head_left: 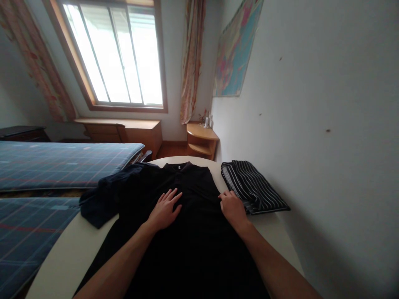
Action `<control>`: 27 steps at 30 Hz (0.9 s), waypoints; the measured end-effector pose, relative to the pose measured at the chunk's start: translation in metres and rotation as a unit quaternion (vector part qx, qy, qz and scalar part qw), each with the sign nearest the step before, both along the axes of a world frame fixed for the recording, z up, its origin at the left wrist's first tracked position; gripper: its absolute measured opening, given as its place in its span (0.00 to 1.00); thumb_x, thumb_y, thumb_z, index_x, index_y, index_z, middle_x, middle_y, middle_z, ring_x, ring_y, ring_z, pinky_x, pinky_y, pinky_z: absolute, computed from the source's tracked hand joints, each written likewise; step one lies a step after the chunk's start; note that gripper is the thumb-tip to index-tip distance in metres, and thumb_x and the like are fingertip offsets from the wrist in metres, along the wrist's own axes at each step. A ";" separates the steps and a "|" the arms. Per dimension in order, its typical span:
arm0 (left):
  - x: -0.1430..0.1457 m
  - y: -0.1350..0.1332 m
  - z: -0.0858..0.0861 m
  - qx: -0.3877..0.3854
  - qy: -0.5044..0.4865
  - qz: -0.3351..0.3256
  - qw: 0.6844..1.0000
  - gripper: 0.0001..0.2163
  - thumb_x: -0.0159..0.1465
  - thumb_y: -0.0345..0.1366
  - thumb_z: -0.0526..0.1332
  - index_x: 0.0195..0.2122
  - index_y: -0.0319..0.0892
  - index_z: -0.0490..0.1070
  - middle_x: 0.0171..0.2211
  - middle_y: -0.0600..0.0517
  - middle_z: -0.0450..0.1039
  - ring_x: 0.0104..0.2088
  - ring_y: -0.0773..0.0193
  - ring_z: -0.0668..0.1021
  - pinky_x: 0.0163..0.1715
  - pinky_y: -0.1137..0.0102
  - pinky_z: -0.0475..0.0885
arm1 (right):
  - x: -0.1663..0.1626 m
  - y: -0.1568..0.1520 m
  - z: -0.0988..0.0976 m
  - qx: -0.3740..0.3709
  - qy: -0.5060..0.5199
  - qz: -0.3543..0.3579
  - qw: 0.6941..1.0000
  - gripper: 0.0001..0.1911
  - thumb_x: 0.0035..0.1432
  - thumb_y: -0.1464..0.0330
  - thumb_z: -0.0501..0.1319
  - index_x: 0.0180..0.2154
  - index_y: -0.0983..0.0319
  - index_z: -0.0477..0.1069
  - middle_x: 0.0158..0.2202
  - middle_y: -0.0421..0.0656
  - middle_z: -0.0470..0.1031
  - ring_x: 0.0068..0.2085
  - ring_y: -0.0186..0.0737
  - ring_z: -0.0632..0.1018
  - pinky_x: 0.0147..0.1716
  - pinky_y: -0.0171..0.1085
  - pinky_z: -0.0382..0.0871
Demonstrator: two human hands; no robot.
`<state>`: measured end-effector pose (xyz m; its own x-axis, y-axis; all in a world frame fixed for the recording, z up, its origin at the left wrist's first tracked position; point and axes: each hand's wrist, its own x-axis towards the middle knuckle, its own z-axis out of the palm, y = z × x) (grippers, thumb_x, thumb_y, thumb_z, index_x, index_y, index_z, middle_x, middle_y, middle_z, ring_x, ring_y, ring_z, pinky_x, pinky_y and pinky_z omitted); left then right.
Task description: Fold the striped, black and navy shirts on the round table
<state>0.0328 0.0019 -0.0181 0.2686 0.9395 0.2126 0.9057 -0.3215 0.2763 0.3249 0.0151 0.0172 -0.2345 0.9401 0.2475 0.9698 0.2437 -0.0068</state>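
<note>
A black collared shirt [187, 249] lies spread on a white table [77, 249], its collar at the far end with a small pale label inside. My left hand [166, 209] rests flat on the chest of the shirt, fingers spread. At the shirt's right edge, my right hand [233, 207] has its fingers curled in, closed on the fabric there; the fingertips are partly hidden. Dark navy cloth [101, 199] sits at the left beside the shirt, hanging near the table's edge; where it meets the black fabric is hard to make out.
A folded black-and-white striped garment [257, 187] lies right of my right hand, close to the white wall [343, 174]. Left of the table are blue plaid mattresses [62, 164]. Beyond stand a wooden desk [143, 128] and a corner shelf [202, 132].
</note>
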 end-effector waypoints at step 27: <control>0.002 0.007 -0.001 -0.034 0.059 -0.002 0.998 0.30 0.69 0.56 0.49 0.70 0.54 0.52 0.72 0.50 0.40 0.71 0.49 0.46 0.67 0.51 0.47 | -0.054 0.047 -0.020 -0.066 0.066 0.050 0.994 0.33 0.69 0.49 0.43 0.69 0.55 0.51 0.72 0.44 0.46 0.71 0.48 0.49 0.67 0.51 0.36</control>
<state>0.0347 0.0085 -0.0189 0.2921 0.9494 0.1154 0.9319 -0.3097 0.1891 0.2705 0.0617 -0.0025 -0.3016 0.9403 0.1580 0.9295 0.3269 -0.1710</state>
